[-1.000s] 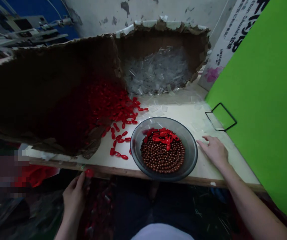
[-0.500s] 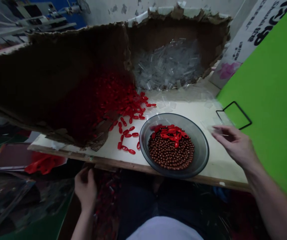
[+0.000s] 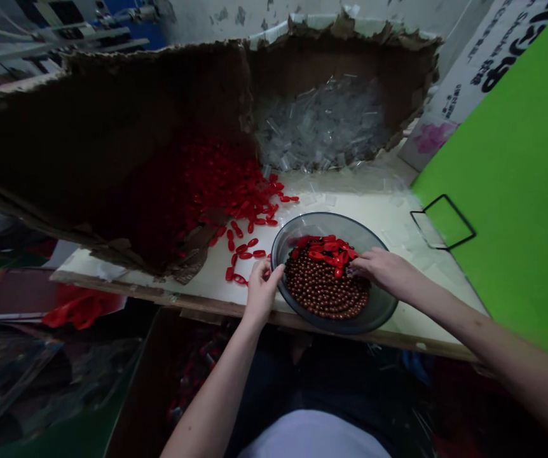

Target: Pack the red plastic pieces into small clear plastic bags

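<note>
A translucent grey bowl (image 3: 383, 308) holds many round brown beads (image 3: 324, 289), with oblong red plastic pieces (image 3: 331, 247) lying on top. My right hand (image 3: 379, 268) reaches over the bowl's right side, fingertips pinched together down at the beads and red pieces. A pale glint shows at those fingertips, but what they hold is too small to make out. Against the bowl's left rim, my left hand (image 3: 262, 292) has its thumb and fingers curled around a red plastic piece (image 3: 267, 275). More red pieces (image 3: 243, 251) lie scattered left of that hand.
Behind the bowl stands a torn cardboard box (image 3: 207, 70), with a red heap (image 3: 226, 178) in its left part and clear plastic pieces (image 3: 321, 127) in its right. A green panel (image 3: 517, 210) with a black wire loop (image 3: 462, 238) borders the white table (image 3: 350, 197).
My left hand has risen from below the table edge to the bowl's left rim. My right hand has moved left from the table's right side into the bowl.
</note>
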Demonstrator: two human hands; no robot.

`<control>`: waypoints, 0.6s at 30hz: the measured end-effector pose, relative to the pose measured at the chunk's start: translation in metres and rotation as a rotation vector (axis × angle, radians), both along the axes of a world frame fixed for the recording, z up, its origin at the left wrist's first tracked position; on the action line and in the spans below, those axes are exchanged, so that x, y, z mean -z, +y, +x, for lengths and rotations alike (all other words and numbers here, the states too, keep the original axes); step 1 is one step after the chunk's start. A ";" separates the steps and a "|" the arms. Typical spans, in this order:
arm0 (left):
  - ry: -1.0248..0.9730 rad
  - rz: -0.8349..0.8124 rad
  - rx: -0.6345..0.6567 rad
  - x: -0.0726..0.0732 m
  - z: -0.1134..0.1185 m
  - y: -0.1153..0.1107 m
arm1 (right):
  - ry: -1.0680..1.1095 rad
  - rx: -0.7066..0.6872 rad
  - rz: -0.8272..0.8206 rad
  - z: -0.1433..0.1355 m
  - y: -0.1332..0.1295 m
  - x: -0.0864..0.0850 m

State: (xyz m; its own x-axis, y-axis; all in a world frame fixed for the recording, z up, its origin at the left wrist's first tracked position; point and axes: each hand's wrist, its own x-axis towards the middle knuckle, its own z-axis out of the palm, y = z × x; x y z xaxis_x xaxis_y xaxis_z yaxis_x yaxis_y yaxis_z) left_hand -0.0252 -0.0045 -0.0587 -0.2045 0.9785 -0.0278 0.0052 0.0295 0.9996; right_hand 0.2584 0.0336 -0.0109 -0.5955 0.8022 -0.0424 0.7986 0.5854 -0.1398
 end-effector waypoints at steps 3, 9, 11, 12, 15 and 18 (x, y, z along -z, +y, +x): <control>0.048 0.083 0.044 -0.021 0.009 -0.003 | -0.224 -0.106 0.111 0.003 0.006 0.015; 0.197 0.192 0.050 -0.055 0.036 -0.009 | -0.095 -0.176 -0.077 -0.019 -0.015 0.026; 0.234 0.202 0.033 -0.061 0.042 -0.011 | 0.040 -0.138 -0.195 -0.032 -0.025 0.021; 0.249 0.209 0.031 -0.063 0.045 -0.013 | 0.116 -0.104 -0.250 -0.039 -0.029 0.019; 0.286 0.228 0.045 -0.067 0.048 -0.015 | 0.350 0.040 -0.392 -0.054 -0.035 0.014; 0.316 0.221 0.045 -0.062 0.042 -0.015 | 0.622 0.152 -0.505 -0.058 -0.031 0.015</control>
State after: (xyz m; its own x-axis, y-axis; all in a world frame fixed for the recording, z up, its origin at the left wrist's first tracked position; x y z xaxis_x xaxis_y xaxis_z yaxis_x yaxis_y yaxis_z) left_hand 0.0172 -0.0190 0.0034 -0.1257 0.9619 0.2427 0.3105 -0.1942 0.9305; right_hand 0.2007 0.0023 -0.0255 -0.5159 0.8484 -0.1181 0.5533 0.2248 -0.8021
